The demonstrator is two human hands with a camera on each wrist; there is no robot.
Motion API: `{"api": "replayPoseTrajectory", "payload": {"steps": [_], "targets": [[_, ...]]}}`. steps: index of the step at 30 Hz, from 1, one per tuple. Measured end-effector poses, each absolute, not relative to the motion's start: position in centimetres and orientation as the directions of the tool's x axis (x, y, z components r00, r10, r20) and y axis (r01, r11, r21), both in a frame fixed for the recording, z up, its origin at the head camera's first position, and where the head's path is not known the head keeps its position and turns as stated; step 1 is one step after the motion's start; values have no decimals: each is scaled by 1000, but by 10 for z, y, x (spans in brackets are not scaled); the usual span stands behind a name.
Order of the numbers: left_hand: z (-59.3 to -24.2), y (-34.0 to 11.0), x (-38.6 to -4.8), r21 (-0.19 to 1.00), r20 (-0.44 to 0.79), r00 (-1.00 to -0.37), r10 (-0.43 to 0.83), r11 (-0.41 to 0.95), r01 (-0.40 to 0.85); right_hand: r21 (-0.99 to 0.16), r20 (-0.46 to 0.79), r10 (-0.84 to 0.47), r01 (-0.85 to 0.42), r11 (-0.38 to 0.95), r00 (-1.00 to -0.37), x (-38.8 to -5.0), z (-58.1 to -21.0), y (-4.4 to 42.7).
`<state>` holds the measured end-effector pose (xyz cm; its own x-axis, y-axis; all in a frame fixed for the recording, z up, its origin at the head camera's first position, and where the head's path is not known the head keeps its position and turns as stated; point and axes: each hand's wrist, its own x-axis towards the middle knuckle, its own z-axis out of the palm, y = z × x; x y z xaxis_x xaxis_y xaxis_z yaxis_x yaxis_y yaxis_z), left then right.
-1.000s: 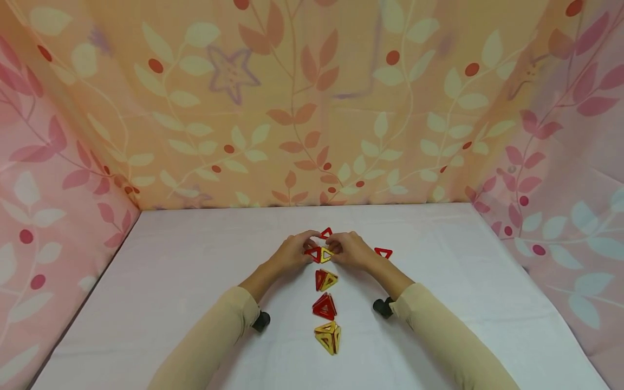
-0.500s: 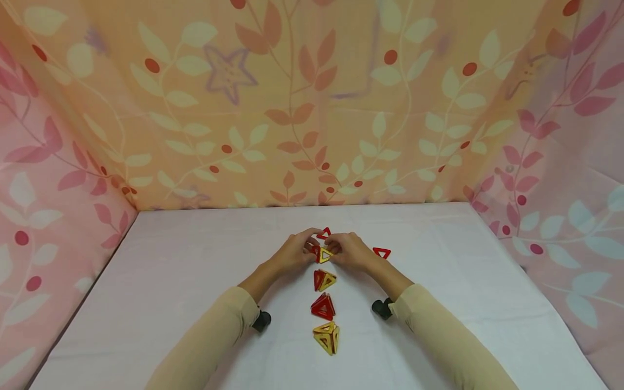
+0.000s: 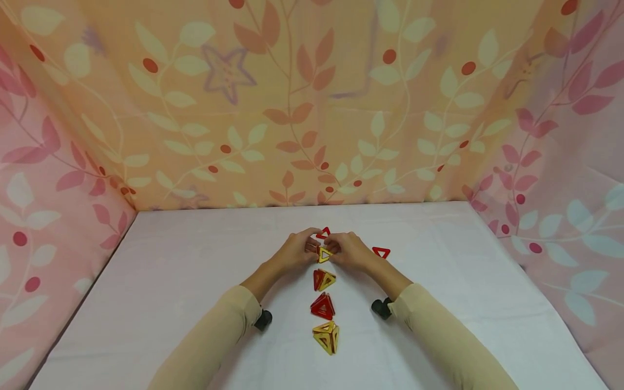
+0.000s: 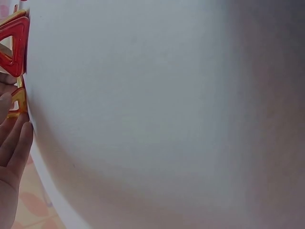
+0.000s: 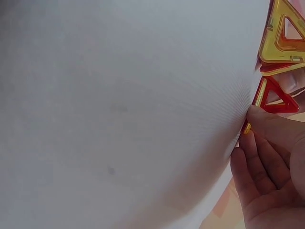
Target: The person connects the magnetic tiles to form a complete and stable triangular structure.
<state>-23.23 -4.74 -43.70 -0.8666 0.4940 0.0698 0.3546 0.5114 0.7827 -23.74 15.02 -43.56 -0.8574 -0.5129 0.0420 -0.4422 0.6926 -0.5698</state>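
Observation:
In the head view my left hand (image 3: 298, 252) and right hand (image 3: 350, 250) meet at the far middle of the table. Between them stands a yellow triangular magnetic tile (image 3: 324, 255), joined to a red triangular tile (image 5: 280, 101) that is mostly hidden from the head. My right thumb and fingers pinch the yellow tile's edge. The left thumb and fingers bend at the red tile's side; their exact contact is hidden. Just beyond the hands lies another red triangle tile (image 3: 324, 233). Nearest on the near side sits a small red-and-yellow pyramid (image 3: 324, 280) of tiles.
Closer to me, a red pyramid (image 3: 323, 306) and a yellow pyramid (image 3: 326, 337) continue the row. One loose red triangle (image 3: 381, 252) lies right of the right wrist. Patterned cloth (image 3: 312, 108) walls the white table (image 3: 195, 292) at back and sides.
The red tile, seen face-on beside the yellow one a second ago, has turned back and is now nearly hidden by my left fingers. The left hand has edged rightward; the right hand barely moves.

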Motion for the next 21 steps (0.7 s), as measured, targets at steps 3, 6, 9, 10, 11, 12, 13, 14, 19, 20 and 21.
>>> {"api": "replayPoseTrajectory", "payload": {"steps": [3,6,9,10,11,12,13,14,19,20,21], "targets": [[-437,-47,-233,780,68,-867,493,516,355,-573,34,-511,-436,694,-859,-237,-435,150],[-438,-47,-234,776,73,-866,495,518,361,-572,38,-513,-440,692,-858,-236,-435,150],[-438,-47,-234,776,74,-865,496,517,363,-571,43,-514,-444,691,-856,-236,-435,150],[-438,-47,-234,775,74,-865,496,517,363,-572,44,-516,-445,689,-856,-236,-435,150],[-438,-47,-234,775,72,-866,495,518,361,-571,47,-517,-448,688,-855,-236,-435,151],[-439,-47,-234,777,69,-866,495,519,358,-572,48,-519,-450,686,-853,-235,-434,151],[-439,-47,-234,775,67,-867,494,522,357,-573,47,-523,-452,684,-851,-235,-434,151],[-439,-47,-234,773,63,-868,493,526,354,-573,46,-529,-456,681,-848,-235,-434,152],[-439,-48,-235,765,56,-866,496,536,357,-582,25,-563,-470,664,-826,-235,-432,156],[-439,-48,-235,764,58,-866,497,536,359,-583,21,-570,-473,661,-821,-235,-431,157],[-438,-48,-235,764,59,-865,498,535,360,-583,18,-575,-475,659,-818,-235,-430,158]]}}
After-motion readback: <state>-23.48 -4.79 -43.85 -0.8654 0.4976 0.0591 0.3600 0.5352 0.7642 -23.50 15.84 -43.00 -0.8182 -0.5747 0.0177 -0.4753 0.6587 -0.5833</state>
